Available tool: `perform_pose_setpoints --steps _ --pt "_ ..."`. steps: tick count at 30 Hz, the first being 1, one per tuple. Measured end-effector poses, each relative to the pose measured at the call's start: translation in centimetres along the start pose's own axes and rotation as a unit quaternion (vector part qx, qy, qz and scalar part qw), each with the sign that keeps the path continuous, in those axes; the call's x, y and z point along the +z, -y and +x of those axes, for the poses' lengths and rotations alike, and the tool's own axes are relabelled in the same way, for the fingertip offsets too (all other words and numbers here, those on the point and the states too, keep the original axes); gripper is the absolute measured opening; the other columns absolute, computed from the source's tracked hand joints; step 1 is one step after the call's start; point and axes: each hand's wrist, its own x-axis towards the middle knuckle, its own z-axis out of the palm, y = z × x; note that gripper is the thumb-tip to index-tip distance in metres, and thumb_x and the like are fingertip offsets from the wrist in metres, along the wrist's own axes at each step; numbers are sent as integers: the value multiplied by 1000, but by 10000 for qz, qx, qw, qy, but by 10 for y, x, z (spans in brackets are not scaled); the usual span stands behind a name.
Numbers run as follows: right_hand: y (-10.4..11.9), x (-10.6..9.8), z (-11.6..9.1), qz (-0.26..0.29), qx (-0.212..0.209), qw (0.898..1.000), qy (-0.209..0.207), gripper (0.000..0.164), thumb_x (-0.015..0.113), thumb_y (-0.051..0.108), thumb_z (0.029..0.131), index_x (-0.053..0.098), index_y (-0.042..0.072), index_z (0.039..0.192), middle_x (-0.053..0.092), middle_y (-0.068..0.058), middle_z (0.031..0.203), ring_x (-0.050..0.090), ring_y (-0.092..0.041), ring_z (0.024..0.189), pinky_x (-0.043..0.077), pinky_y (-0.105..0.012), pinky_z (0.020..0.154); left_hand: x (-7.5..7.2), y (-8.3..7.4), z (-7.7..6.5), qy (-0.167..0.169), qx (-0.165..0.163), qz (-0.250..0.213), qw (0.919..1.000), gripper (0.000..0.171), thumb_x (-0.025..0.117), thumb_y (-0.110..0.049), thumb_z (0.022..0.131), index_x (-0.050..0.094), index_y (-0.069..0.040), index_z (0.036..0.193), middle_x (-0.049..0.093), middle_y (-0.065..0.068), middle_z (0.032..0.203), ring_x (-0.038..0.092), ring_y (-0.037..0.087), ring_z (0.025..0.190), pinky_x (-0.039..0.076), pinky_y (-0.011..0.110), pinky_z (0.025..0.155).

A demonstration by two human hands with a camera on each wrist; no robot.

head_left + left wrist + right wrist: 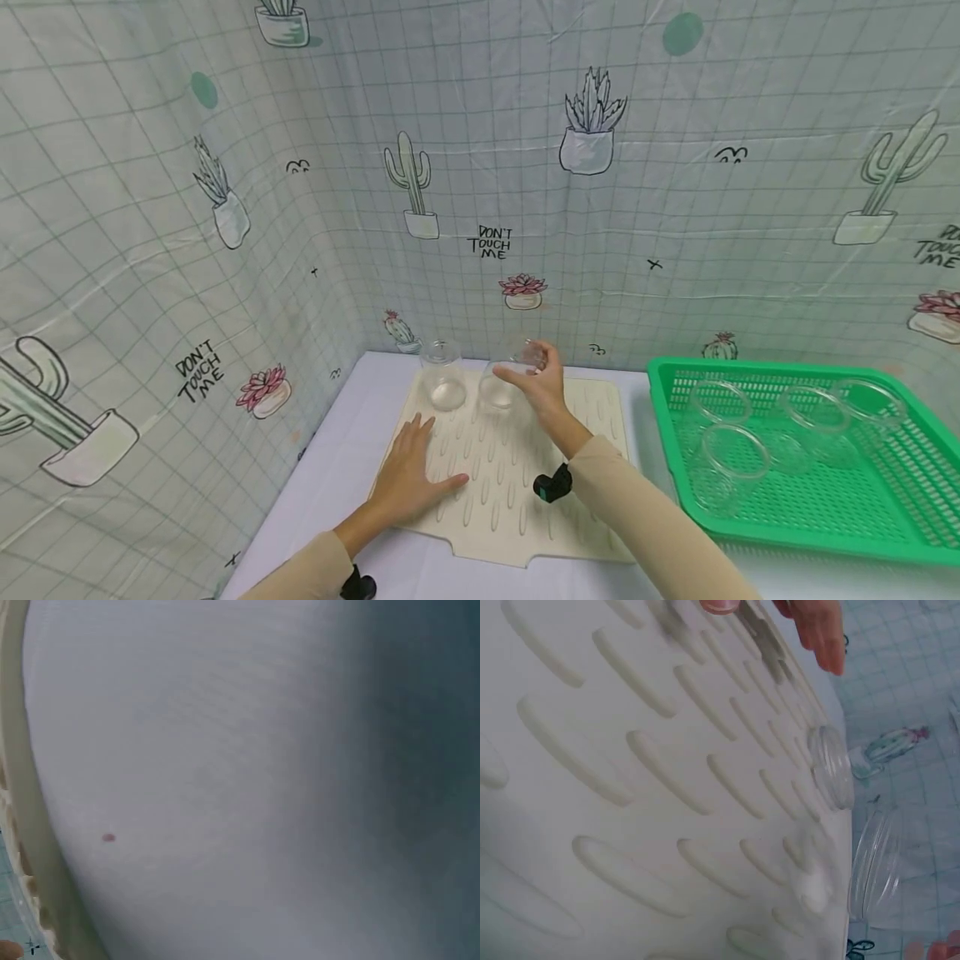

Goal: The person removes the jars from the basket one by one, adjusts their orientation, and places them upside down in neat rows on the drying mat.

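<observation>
A cream drainage mat (480, 500) with raised oval ridges lies on the table. My left hand (405, 475) rests on its left side, fingers spread and thumb out, holding nothing. At the mat's back edge my right hand (546, 387) grips a clear jar (497, 393), fingers near its rim and the thumb on the near side. Because the jar is see-through, its exact tilt is hard to tell. Another clear jar (444, 379) stands to its left on the mat. Right-hand fingertips (937, 951) show low in the right wrist view, near a ringed jar rim (876, 862).
On the right is a green plastic basket (795, 537) with several clear jars (735, 458) inside. A patterned cloth (450, 192) hangs close behind the mat and along the left. White cloth (322, 467) covers the table.
</observation>
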Motion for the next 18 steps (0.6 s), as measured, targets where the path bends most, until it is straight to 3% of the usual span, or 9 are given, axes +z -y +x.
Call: perform_pose_setpoints --steps 7,13,18 --pt "-7 5 7 -494 -17 9982 346 85 86 23 62 38 14 131 39 -7 133 40 -27 118 37 -41 98 4 5 -3 231 -31 100 9997 106 62 -70 67 24 -10 145 16 20 149 16 39 135 26 59 101" --pt "-14 7 12 -728 -211 9957 530 84 86 20 62 39 12 130 45 -9 128 42 -30 116 40 -41 94 6 4 -3 443 15 19 9990 107 62 -71 67 24 -8 145 16 20 149 13 36 136 24 57 103" --pt "-19 9 13 -987 -259 9929 619 88 87 21 61 37 12 133 44 -8 127 40 -26 118 38 -39 97 7 5 -4 568 -1 -11 9984 107 61 -71 68 24 -6 145 16 23 148 12 38 136 22 57 103"
